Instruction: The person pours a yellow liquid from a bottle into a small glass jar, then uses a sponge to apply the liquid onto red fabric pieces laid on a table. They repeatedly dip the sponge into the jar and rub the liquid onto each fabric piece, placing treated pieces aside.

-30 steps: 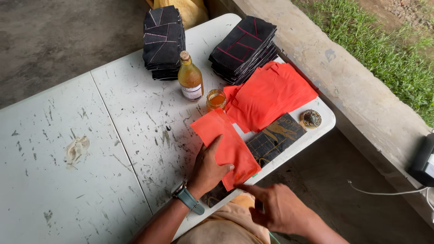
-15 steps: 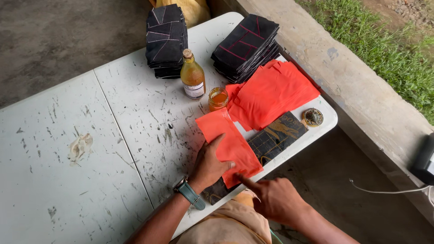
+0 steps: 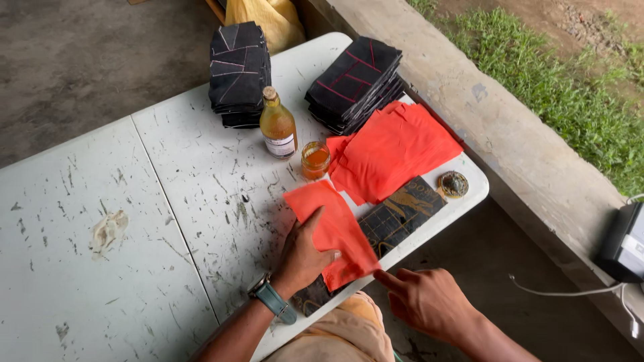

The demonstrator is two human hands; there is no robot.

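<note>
My left hand [image 3: 303, 253], with a teal watch on the wrist, presses flat on an orange cloth piece [image 3: 333, 229] that lies on the white table [image 3: 147, 221] near its front edge. My right hand [image 3: 429, 302] hovers off the table's edge, its forefinger pointing at the lower corner of that cloth. Under the cloth lies a dark patterned rectangular piece [image 3: 401, 214].
A stack of orange cloth pieces [image 3: 396, 149] sits to the right, two stacks of black cloth [image 3: 239, 72] [image 3: 355, 83] at the back. An amber bottle [image 3: 277, 124], a small jar [image 3: 315, 159] and a round metal object [image 3: 453, 184] stand nearby. A concrete ledge [image 3: 510, 127] runs on the right.
My right hand has drawn back from the cloth's edge toward me. The left hand stays pressed on the orange cloth.
</note>
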